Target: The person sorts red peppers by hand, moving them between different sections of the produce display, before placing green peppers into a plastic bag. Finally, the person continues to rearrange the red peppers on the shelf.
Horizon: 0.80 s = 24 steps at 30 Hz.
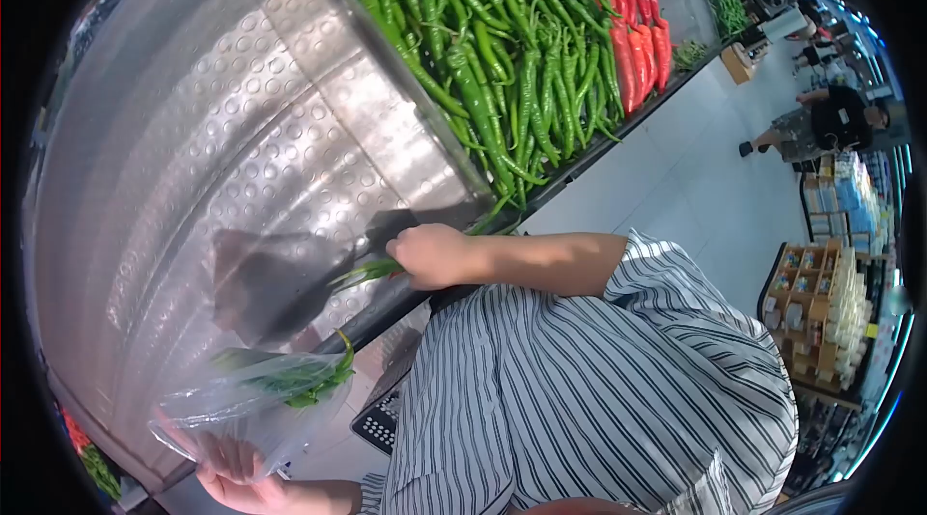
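Note:
My left hand (239,478) grips a clear plastic bag (208,409) from below, its fingers partly seen through the film. Several green peppers (304,382) lie inside the bag, and one curved stem end pokes up near its mouth. My right hand (430,256) is closed around a few thin green chili peppers (365,273), their tips sticking out towards the bag. It hovers by the front edge of a metal display counter (319,119), apart from the bag. A heap of long green chili peppers (502,52) lies on the counter beyond the right hand.
Red chili peppers (632,23) lie beside the green heap. A dark rim (579,163) edges the counter. Behind it runs a pale tiled floor (666,172), with a person in dark clothes (835,121) and wooden shelves of goods (811,303). A dark perforated basket (377,421) is below.

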Each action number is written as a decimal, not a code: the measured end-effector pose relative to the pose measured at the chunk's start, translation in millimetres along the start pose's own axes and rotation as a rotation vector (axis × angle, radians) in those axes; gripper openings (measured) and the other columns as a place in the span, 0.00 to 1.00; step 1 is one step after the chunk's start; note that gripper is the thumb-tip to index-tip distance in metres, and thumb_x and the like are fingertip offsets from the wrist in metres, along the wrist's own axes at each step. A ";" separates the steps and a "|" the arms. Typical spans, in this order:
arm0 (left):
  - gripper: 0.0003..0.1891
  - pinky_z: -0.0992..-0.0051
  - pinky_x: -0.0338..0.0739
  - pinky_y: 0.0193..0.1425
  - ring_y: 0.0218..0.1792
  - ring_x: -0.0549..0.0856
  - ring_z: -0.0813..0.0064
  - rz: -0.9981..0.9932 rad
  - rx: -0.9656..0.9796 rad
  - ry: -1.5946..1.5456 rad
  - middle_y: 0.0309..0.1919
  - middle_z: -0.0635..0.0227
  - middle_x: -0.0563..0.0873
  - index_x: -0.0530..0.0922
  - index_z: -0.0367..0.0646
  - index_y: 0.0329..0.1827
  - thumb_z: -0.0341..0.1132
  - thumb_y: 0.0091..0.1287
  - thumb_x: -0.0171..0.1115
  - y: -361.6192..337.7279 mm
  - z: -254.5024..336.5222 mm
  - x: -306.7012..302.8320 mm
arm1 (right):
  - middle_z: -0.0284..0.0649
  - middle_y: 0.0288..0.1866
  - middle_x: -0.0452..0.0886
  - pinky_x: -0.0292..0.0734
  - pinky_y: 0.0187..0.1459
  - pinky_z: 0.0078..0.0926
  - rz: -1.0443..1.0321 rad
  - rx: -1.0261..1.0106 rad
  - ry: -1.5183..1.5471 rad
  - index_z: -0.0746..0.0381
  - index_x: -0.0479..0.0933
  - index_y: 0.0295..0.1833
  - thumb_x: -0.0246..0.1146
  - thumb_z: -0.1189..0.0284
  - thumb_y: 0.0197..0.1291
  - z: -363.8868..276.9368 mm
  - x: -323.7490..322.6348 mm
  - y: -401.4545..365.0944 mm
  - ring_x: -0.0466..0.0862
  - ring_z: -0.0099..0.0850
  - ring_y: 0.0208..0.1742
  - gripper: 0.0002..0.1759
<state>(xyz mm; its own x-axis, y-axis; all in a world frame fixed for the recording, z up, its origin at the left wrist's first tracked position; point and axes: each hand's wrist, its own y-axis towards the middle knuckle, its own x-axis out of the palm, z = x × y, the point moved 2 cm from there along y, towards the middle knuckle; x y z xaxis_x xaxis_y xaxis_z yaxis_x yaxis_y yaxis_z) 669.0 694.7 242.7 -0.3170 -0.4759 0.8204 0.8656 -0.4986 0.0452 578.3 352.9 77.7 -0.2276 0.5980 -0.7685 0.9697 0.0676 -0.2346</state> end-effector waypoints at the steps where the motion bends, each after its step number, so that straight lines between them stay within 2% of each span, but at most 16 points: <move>1: 0.39 0.78 0.63 0.29 0.23 0.63 0.79 -0.022 -0.009 -0.005 0.29 0.68 0.65 0.37 0.50 0.80 0.22 0.68 0.43 0.1 -4.2 7.6 | 0.54 0.31 0.83 0.80 0.39 0.45 -0.002 -0.013 0.081 0.69 0.77 0.33 0.65 0.69 0.46 -6.2 -22.4 -10.7 0.84 0.50 0.36 0.13; 2: 0.39 0.78 0.62 0.28 0.23 0.63 0.79 -0.031 -0.005 0.008 0.29 0.68 0.65 0.37 0.49 0.80 0.22 0.68 0.43 -0.1 -8.5 17.4 | 0.54 0.29 0.81 0.79 0.38 0.40 0.026 -0.032 0.244 0.69 0.77 0.35 0.68 0.67 0.44 -7.6 -43.8 -25.5 0.85 0.45 0.33 0.17; 3: 0.39 0.78 0.62 0.28 0.23 0.63 0.79 -0.041 0.003 0.024 0.29 0.68 0.65 0.37 0.49 0.80 0.22 0.68 0.43 -1.1 -13.0 25.7 | 0.54 0.29 0.81 0.79 0.38 0.40 0.050 -0.030 0.239 0.69 0.77 0.35 0.68 0.67 0.44 -3.1 -65.6 -41.5 0.85 0.45 0.33 0.17; 4: 0.41 0.78 0.64 0.28 0.22 0.64 0.78 -0.072 -0.002 0.021 0.29 0.68 0.66 0.33 0.53 0.80 0.22 0.68 0.42 -4.5 -15.1 31.1 | 0.50 0.28 0.82 0.79 0.37 0.35 -0.006 -0.068 0.433 0.68 0.78 0.37 0.70 0.68 0.46 1.1 -84.5 -60.4 0.84 0.39 0.32 0.16; 5: 0.41 0.78 0.64 0.28 0.22 0.64 0.78 -0.098 -0.004 0.024 0.29 0.68 0.66 0.33 0.53 0.80 0.22 0.68 0.42 -3.4 -20.1 42.4 | 0.46 0.28 0.82 0.79 0.36 0.30 -0.066 -0.110 0.628 0.68 0.78 0.38 0.71 0.70 0.47 10.8 -100.2 -80.4 0.84 0.33 0.31 0.16; 7: 0.33 0.77 0.66 0.28 0.23 0.66 0.78 -0.176 -0.032 0.021 0.28 0.67 0.67 0.46 0.42 0.77 0.22 0.68 0.43 1.7 -33.9 75.5 | 0.33 0.28 0.82 0.74 0.31 0.23 -0.052 -0.031 1.063 0.66 0.79 0.40 0.71 0.73 0.47 43.6 -124.3 -124.9 0.79 0.21 0.30 0.14; 8: 0.30 0.77 0.67 0.28 0.23 0.67 0.78 -0.215 -0.046 0.020 0.28 0.67 0.67 0.53 0.37 0.75 0.22 0.68 0.43 5.1 -47.0 91.0 | 0.28 0.30 0.80 0.72 0.29 0.19 -0.036 -0.020 1.193 0.65 0.80 0.44 0.71 0.75 0.50 66.4 -138.2 -149.5 0.77 0.17 0.31 0.14; 11: 0.29 0.80 0.68 0.27 0.23 0.68 0.81 -0.233 0.007 0.024 0.28 0.70 0.70 0.58 0.43 0.74 0.25 0.67 0.45 9.5 -94.7 140.1 | 0.26 0.29 0.78 0.61 0.21 0.13 0.205 0.055 1.318 0.62 0.78 0.47 0.71 0.77 0.53 155.9 -183.5 -231.9 0.70 0.12 0.22 0.15; 13: 0.29 0.82 0.69 0.27 0.23 0.69 0.83 -0.225 0.052 0.030 0.28 0.72 0.72 0.60 0.47 0.73 0.27 0.67 0.47 12.4 -129.4 172.0 | 0.25 0.28 0.76 0.59 0.20 0.13 0.488 0.238 1.240 0.61 0.78 0.46 0.70 0.76 0.52 220.9 -215.7 -286.6 0.69 0.13 0.22 0.14; 16: 0.29 0.85 0.70 0.27 0.23 0.71 0.85 -0.224 0.123 0.027 0.28 0.75 0.75 0.65 0.52 0.73 0.30 0.66 0.49 13.4 -177.5 215.9 | 0.28 0.26 0.76 0.64 0.21 0.18 0.807 0.588 0.829 0.63 0.81 0.41 0.71 0.67 0.48 337.0 -249.1 -352.1 0.71 0.16 0.22 0.16; 17: 0.28 0.86 0.71 0.27 0.23 0.71 0.86 -0.223 0.133 0.028 0.28 0.76 0.76 0.66 0.54 0.72 0.31 0.66 0.50 15.1 -189.8 230.0 | 0.29 0.26 0.77 0.64 0.21 0.19 0.826 0.659 0.766 0.64 0.81 0.41 0.70 0.66 0.47 378.8 -257.8 -373.4 0.72 0.18 0.22 0.17; 18: 0.28 0.87 0.71 0.26 0.24 0.72 0.87 -0.226 0.149 0.027 0.28 0.77 0.77 0.68 0.56 0.72 0.31 0.66 0.51 15.7 -204.4 242.2 | 0.28 0.24 0.75 0.58 0.20 0.18 0.873 0.752 0.721 0.61 0.80 0.39 0.71 0.66 0.47 416.3 -265.0 -388.6 0.67 0.16 0.20 0.14; 19: 0.28 0.87 0.71 0.26 0.24 0.72 0.87 -0.229 0.147 0.038 0.28 0.77 0.77 0.68 0.56 0.72 0.31 0.66 0.51 16.0 -213.0 253.4 | 0.29 0.24 0.76 0.61 0.20 0.20 0.908 0.791 0.675 0.63 0.80 0.36 0.70 0.66 0.47 447.2 -275.1 -401.9 0.69 0.19 0.20 0.13; 22: 0.09 0.78 0.70 0.26 0.23 0.69 0.78 -0.308 -0.049 -0.174 0.26 0.67 0.69 0.68 0.29 0.48 0.22 0.68 0.45 26.8 -242.4 284.3 | 0.36 0.22 0.78 0.69 0.24 0.27 0.914 0.834 0.398 0.67 0.80 0.33 0.68 0.65 0.45 513.6 -314.1 -419.2 0.76 0.26 0.22 0.15; 23: 0.09 0.78 0.70 0.26 0.23 0.69 0.78 -0.317 -0.032 -0.163 0.26 0.67 0.69 0.68 0.29 0.48 0.22 0.68 0.45 26.3 -253.7 297.0 | 0.40 0.22 0.79 0.72 0.27 0.29 0.909 0.828 0.287 0.68 0.80 0.33 0.67 0.65 0.44 534.3 -325.1 -418.2 0.79 0.29 0.24 0.16; 24: 0.01 0.79 0.70 0.24 0.23 0.69 0.78 -0.311 -0.051 -0.165 0.26 0.67 0.69 0.66 0.34 0.39 0.23 0.68 0.47 26.9 -269.3 314.6 | 0.46 0.26 0.82 0.76 0.33 0.34 0.888 0.798 0.159 0.67 0.81 0.34 0.67 0.63 0.42 560.7 -335.7 -415.2 0.83 0.36 0.28 0.18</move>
<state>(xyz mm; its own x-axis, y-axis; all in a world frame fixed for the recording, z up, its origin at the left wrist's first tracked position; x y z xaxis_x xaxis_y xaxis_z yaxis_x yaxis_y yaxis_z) 488.2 336.4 348.5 -0.4916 -0.1747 0.8531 0.7159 -0.6389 0.2817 202.6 -323.7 99.3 0.5598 0.2808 -0.7796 0.4417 -0.8971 -0.0059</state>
